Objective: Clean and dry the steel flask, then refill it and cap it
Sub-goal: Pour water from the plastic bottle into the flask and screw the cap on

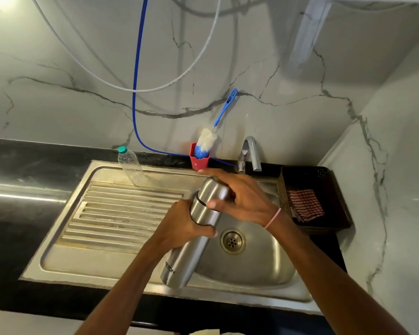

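The steel flask point(188, 250) hangs tilted over the sink point(252, 264), its capped end pointing up and away from me. My left hand point(182, 226) grips the body just below the cap seam. My right hand point(242, 197) wraps round the steel cap point(214, 189), thumb on its near side. A blue and white bottle brush point(205, 143) stands in a red cup point(198, 162) behind the sink. The tap point(250, 152) stands at the back right with no water running.
A clear plastic bottle with a green cap point(130, 165) stands on the ribbed draining board point(121, 211). A dark basket point(312, 197) holding a red checked cloth point(304, 204) sits right of the sink. A blue hose point(137, 81) hangs down the marble wall.
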`<state>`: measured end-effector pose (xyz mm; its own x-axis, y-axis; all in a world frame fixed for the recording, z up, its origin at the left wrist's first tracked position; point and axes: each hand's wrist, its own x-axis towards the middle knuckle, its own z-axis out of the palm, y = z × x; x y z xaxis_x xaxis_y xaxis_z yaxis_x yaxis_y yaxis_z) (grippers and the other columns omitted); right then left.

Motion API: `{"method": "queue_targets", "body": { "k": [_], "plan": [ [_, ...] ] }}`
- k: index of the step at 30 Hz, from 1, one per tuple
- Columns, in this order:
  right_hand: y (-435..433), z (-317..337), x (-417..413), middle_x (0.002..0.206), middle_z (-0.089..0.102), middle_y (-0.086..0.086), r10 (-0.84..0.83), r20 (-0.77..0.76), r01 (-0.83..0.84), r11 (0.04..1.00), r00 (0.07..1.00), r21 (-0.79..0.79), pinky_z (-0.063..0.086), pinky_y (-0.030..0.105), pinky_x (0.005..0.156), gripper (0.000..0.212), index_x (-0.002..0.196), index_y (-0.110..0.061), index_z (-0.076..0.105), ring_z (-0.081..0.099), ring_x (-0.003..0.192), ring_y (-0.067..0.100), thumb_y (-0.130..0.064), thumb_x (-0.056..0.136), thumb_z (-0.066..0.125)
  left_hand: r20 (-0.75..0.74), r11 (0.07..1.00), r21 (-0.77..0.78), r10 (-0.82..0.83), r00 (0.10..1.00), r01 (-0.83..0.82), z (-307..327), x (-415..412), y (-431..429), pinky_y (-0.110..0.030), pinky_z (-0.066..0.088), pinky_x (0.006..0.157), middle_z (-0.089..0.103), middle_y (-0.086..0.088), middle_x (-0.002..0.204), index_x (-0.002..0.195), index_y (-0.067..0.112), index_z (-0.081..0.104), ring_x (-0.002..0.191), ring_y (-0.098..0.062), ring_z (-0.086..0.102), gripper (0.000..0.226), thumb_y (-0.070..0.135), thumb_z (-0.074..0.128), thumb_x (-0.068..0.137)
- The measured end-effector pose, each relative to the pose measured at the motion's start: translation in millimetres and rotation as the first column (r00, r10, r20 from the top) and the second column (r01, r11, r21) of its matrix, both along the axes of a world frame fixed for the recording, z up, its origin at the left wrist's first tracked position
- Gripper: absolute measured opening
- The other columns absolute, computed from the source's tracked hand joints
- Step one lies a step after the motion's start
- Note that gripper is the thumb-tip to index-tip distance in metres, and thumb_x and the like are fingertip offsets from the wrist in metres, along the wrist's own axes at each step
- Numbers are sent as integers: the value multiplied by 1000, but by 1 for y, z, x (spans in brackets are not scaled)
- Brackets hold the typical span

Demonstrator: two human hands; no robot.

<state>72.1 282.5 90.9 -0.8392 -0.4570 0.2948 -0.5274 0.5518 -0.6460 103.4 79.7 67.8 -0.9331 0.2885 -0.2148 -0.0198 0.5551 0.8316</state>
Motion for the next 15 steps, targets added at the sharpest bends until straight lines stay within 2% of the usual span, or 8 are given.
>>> {"method": "queue_targets", "body": {
  "k": [2, 5, 7, 10, 12, 15],
  "plan": [
    [-4, -2, -1, 80, 61, -25, -26, -80, 27, 1000, 996, 8, 49, 16, 65, 57, 122, -24, 64, 59, 68, -5, -64, 82, 66, 0, 997, 29, -68, 998, 68, 1, -1, 2, -26, 56, 64, 75, 5, 81, 96, 28, 69, 74, -9, 72, 53, 42, 86, 47],
    [-11, -5, -1, 74, 61, -17, -152, -141, 149, 988, 978, -29, 49, 23, 63, 39, 101, -27, 63, 57, 62, 1, -62, 85, 60, -93, 996, -57, -76, 993, 71, 4, -1, 7, -14, 46, 56, 70, 7, 71, 81, 34, 63, 66, -3, 67, 37, 32, 92, 57],
    [-14, -5, 1, 70, 60, -15, -235, -172, 240, 971, 957, 8, 49, 27, 62, 34, 95, -30, 62, 56, 61, 3, -62, 86, 55, -164, 992, -121, -59, 985, 39, 4, 0, 9, -13, 42, 53, 65, 10, 65, 73, 38, 55, 62, 0, 63, 41, 27, 93, 62],
    [-18, -5, 4, 70, 62, -13, -332, -188, 354, 930, 924, 99, 48, 28, 64, 35, 92, -33, 58, 60, 65, 9, -66, 86, 49, -232, 985, -170, -34, 972, -6, 2, 3, 13, -13, 38, 51, 61, 15, 63, 72, 44, 47, 56, -2, 60, 46, 31, 90, 62],
    [-20, -5, 5, 69, 61, -13, -368, -195, 399, 903, 909, 160, 45, 27, 64, 34, 87, -35, 51, 58, 65, 9, -68, 86, 45, -250, 981, -191, -12, 968, -37, 0, 4, 14, -19, 42, 54, 59, 16, 62, 72, 44, 44, 57, -3, 60, 47, 34, 88, 62],
    [-22, -9, 6, 68, 59, -12, -360, -128, 380, 900, 924, 213, 51, 33, 65, 43, 85, -33, 45, 57, 65, 9, -76, 87, 40, -260, 978, -201, -6, 965, -48, -7, 6, 11, -22, 44, 55, 60, 15, 62, 73, 44, 44, 58, -5, 61, 45, 38, 86, 60]
  ]
}}
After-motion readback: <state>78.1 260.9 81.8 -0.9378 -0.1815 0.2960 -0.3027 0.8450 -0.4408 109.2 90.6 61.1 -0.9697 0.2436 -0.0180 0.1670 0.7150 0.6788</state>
